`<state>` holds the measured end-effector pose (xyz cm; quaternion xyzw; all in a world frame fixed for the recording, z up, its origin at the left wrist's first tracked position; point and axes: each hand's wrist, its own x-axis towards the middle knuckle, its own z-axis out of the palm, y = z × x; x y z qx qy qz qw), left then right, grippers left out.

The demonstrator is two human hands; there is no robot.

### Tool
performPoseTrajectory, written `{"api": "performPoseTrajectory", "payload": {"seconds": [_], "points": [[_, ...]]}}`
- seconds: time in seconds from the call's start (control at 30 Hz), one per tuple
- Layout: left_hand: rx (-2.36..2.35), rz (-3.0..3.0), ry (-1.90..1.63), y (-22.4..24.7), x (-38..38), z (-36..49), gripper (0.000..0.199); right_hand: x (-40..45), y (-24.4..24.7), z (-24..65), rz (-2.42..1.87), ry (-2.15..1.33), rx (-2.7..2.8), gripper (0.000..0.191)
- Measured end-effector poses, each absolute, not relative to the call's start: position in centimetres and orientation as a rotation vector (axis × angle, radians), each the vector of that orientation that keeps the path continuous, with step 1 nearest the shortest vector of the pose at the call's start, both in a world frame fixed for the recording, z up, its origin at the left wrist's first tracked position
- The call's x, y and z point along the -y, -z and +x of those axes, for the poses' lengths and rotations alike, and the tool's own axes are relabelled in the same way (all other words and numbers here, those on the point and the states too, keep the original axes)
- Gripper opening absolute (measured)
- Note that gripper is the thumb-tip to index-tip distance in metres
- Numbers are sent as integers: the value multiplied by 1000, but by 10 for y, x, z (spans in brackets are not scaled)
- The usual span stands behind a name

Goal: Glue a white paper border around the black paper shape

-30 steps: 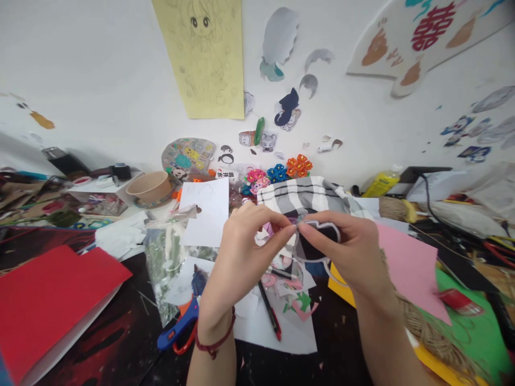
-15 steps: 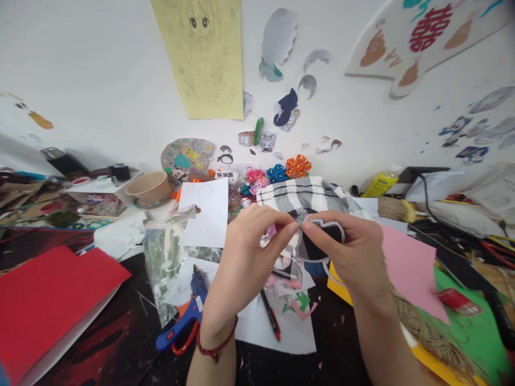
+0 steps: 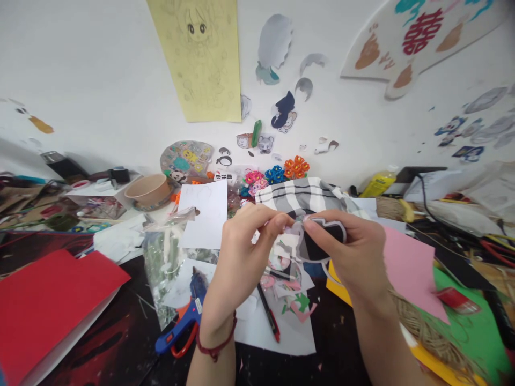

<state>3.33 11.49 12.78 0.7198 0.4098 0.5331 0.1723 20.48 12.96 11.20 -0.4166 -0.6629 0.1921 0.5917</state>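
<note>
My right hand (image 3: 352,249) pinches a black and grey cut-out (image 3: 330,235) with a pale scalloped outline between thumb and fingers. To its left is my left hand (image 3: 249,246), its thumb and forefinger pressed together in a pinch close to the cut-out's left edge. Whatever lies between those fingertips is too small to make out. Below both hands, pink and green paper scraps (image 3: 301,304) are scattered over a white sheet (image 3: 292,338). A black and red pen (image 3: 269,313) rests on that sheet, near my left wrist.
A blue glue gun (image 3: 183,324) lies left of my left forearm, over a red-handled tool. Further left are a clear plastic bag (image 3: 161,273) and a red folder (image 3: 56,300). Checked cloth (image 3: 298,193) lies behind my hands. Twine (image 3: 432,332) and pink paper (image 3: 408,268) sit right.
My left fingertips have drawn slightly left, away from the cut-out, and a small gap has opened between the hands. The cut-out stays in my right hand.
</note>
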Motion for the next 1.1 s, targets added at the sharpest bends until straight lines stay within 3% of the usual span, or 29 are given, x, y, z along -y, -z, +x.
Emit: {"api": "performPoseTrajectory", "payload": {"seconds": [0.23,0.57,1.1], "points": [[-1146,2049,-1516,-126,-117,36,9,-130,-112,204,-976,-480,1551,9],[-1176,2073,-1538,-125,-118,36,10,-134,-114,210,-924,-628,1615,6],[-1145,2129,-1534,-127,-118,37,9,-132,-115,210,-933,-580,1590,7]]}}
